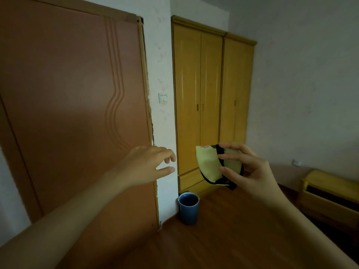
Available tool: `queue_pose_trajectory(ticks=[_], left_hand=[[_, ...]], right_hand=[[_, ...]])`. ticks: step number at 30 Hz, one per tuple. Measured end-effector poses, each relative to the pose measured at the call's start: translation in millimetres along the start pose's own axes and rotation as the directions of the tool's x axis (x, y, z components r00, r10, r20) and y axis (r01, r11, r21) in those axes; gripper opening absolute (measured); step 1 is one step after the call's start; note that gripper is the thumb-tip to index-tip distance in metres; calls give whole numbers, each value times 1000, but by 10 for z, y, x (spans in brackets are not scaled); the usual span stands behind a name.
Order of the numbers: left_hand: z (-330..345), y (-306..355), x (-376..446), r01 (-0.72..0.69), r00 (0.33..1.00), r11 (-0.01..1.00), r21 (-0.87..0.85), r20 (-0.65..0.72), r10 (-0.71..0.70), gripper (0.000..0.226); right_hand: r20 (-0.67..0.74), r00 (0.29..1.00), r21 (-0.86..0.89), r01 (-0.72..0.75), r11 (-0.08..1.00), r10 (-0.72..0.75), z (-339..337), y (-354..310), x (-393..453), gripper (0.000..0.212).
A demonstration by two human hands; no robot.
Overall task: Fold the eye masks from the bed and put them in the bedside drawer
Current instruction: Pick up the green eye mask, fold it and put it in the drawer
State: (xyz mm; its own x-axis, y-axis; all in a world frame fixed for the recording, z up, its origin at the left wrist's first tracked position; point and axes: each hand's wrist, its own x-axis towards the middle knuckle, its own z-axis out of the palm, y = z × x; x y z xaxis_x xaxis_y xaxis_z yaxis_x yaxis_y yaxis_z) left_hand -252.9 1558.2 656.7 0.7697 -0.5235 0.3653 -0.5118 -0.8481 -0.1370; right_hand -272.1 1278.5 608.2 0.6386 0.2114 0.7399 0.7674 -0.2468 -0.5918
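Observation:
My right hand [250, 167] holds a folded eye mask [208, 166] in the air at chest height. The mask is pale yellow-green with a black edge and a black strap, and my fingers pinch its right side. To its left, a short gap away, my left hand [147, 164] is raised with its fingers spread and nothing in it. At the right edge stands the yellow wooden bedside cabinet [330, 193] with its drawer pulled open and dark inside. The bed is out of view.
A brown door [73, 105] fills the left. A tall yellow wardrobe [209, 98] stands against the far wall, with a blue bucket [188, 207] on the brown wooden floor [223, 239] beside it. A light switch [162, 98] is on the wall strip.

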Motion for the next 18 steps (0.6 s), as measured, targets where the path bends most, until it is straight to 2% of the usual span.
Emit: queue_pose_trajectory(ticks=[8,18], left_hand=[[560,-126,924,-117,993,982,-145,-45,112,29],[1210,356,2706,-246,969,944,-222,-78,234,29]], right_hand=[[-36,995,-97,-97,991,94,-211,552,243,24],[-118,985,-133,-140,981,125,-1268,1828,684,26]])
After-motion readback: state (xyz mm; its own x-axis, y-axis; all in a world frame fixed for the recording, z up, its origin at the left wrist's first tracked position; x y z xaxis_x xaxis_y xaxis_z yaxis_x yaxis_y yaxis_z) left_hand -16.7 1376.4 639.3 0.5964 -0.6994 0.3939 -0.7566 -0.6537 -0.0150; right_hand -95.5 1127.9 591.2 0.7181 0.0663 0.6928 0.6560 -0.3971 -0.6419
